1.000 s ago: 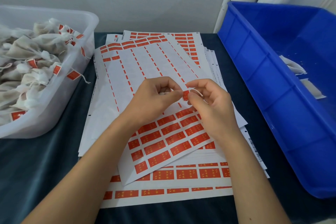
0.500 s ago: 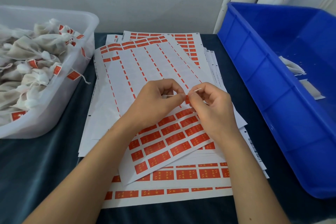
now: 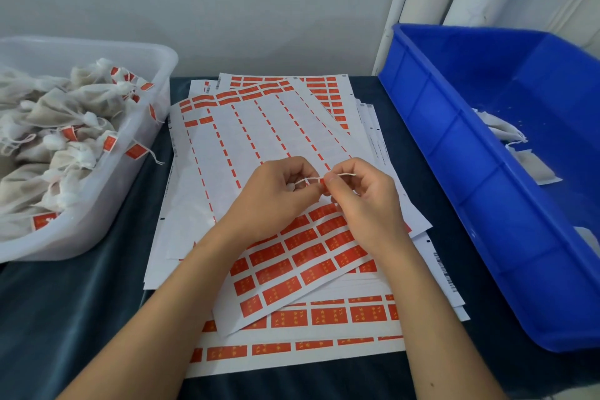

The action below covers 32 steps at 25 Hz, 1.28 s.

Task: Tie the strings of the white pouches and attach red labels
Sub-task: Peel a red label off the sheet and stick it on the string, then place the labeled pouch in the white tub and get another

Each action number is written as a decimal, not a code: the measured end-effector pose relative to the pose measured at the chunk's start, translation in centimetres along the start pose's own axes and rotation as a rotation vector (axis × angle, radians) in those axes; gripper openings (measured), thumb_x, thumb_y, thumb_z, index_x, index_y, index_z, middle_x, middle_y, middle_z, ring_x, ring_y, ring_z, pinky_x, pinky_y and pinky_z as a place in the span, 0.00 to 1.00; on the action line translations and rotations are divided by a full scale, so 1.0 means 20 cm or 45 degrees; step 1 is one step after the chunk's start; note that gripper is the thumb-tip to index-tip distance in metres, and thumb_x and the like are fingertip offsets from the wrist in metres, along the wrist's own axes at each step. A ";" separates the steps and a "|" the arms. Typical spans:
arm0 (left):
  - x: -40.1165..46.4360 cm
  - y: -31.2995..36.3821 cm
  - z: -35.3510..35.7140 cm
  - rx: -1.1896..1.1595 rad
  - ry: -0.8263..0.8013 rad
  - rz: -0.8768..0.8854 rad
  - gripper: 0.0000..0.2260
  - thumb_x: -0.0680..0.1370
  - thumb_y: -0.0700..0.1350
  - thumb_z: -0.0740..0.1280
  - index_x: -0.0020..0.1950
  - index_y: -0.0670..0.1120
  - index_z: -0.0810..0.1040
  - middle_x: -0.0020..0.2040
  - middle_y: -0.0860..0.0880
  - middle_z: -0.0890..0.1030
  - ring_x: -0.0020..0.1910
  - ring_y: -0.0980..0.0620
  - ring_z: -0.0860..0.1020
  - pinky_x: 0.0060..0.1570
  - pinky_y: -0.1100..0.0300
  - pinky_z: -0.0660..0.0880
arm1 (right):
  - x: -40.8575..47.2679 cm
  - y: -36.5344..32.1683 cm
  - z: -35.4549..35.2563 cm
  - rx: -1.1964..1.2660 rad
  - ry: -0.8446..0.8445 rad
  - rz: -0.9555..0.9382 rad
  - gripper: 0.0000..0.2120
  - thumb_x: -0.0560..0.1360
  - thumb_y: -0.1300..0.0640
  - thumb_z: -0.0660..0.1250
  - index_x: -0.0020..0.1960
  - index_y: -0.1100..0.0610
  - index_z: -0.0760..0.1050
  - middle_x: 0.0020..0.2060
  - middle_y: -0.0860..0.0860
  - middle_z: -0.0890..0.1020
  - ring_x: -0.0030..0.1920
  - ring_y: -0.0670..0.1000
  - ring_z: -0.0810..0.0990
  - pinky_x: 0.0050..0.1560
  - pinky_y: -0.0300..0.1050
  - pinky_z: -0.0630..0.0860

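Both hands meet over the middle of the label sheets [image 3: 259, 140], forearms coming in from the bottom edge. Left hand [image 3: 272, 198] curled, thumb and forefinger pinching a thin white string [image 3: 310, 179] with some white fabric bunched in the palm; pouch itself mostly hidden, can't tell its shape. Right hand [image 3: 363, 201] also curled, fingertips pinching the same string where a small red label [image 3: 321, 183] sits between the two hands; string end pokes out to the right past the right forefinger. Whether the label is already folded around the string, can't tell. Sheets are a loose fanned stack on the dark blue table cloth [image 3: 65, 318], top sheet mostly peeled with red labels left on its near part, its near corner overhanging the sheets below. Bare cloth at near left and a narrow strip between the stack and the blue bin [image 3: 454, 172] on the right; stack's left edge runs just beside the clear tub [image 3: 162, 75]. Clear tub on the left holds a heap of tied white pouches [image 3: 58, 127] with red labels on their strings, one label hanging over the rim. Blue bin holds a few flat white pouches [image 3: 500, 127] at its far side.
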<state>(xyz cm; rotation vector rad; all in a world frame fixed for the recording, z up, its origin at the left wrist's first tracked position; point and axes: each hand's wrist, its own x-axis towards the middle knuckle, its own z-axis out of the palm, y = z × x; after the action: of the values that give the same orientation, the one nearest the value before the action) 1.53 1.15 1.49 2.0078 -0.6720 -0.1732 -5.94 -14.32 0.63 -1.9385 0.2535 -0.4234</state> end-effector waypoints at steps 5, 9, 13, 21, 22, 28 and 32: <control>-0.03 0.00 0.01 0.145 0.088 -0.013 0.06 0.82 0.54 0.68 0.46 0.57 0.79 0.39 0.56 0.81 0.39 0.55 0.81 0.39 0.61 0.80 | -0.01 0.01 0.01 -0.002 -0.002 -0.015 0.03 0.80 0.47 0.69 0.48 0.44 0.78 0.44 0.37 0.84 0.48 0.40 0.84 0.42 0.33 0.79; -0.12 -0.01 -0.06 0.559 0.097 -0.006 0.10 0.79 0.62 0.67 0.59 0.62 0.76 0.51 0.63 0.79 0.46 0.60 0.78 0.44 0.68 0.75 | 0.00 0.00 0.00 0.077 0.021 0.023 0.04 0.80 0.45 0.68 0.49 0.45 0.77 0.44 0.35 0.83 0.47 0.38 0.84 0.37 0.28 0.78; -0.21 -0.01 -0.18 0.579 0.105 -0.066 0.15 0.79 0.61 0.69 0.64 0.61 0.81 0.53 0.67 0.77 0.48 0.63 0.79 0.43 0.72 0.75 | -0.01 -0.01 0.02 -0.013 -0.028 -0.012 0.09 0.79 0.38 0.66 0.53 0.41 0.74 0.47 0.33 0.82 0.48 0.38 0.83 0.44 0.35 0.80; -0.34 0.19 -0.60 0.646 0.565 0.288 0.09 0.79 0.53 0.72 0.57 0.53 0.87 0.47 0.60 0.82 0.43 0.59 0.80 0.43 0.68 0.76 | -0.09 0.00 0.18 -0.848 -0.482 -0.296 0.42 0.63 0.14 0.44 0.73 0.29 0.51 0.75 0.32 0.60 0.74 0.43 0.64 0.73 0.53 0.63; -0.33 0.21 -0.68 0.666 0.636 0.341 0.08 0.79 0.50 0.74 0.57 0.52 0.87 0.48 0.58 0.83 0.43 0.58 0.80 0.44 0.66 0.76 | -0.10 0.01 0.19 -0.898 -0.530 -0.308 0.42 0.63 0.13 0.44 0.74 0.28 0.49 0.76 0.31 0.57 0.76 0.43 0.61 0.75 0.54 0.60; -0.18 0.11 -1.13 0.861 0.947 0.166 0.08 0.78 0.42 0.74 0.58 0.45 0.87 0.51 0.46 0.82 0.45 0.47 0.81 0.47 0.54 0.75 | -0.13 -0.03 0.26 -1.080 -0.644 -0.347 0.43 0.66 0.16 0.43 0.77 0.31 0.48 0.80 0.32 0.49 0.81 0.44 0.50 0.78 0.54 0.48; -0.14 -0.11 -1.15 0.910 0.838 -0.057 0.10 0.82 0.40 0.68 0.63 0.42 0.83 0.59 0.44 0.82 0.51 0.44 0.80 0.50 0.62 0.69 | -0.15 -0.07 0.33 -1.117 -0.623 -0.367 0.40 0.71 0.20 0.46 0.79 0.34 0.47 0.81 0.35 0.49 0.82 0.47 0.48 0.77 0.53 0.44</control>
<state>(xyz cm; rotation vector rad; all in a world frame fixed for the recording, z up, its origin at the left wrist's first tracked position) 8.92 21.05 10.99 2.5425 -0.2664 0.7765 -6.05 -7.10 -0.87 -2.8794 -0.2075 0.0190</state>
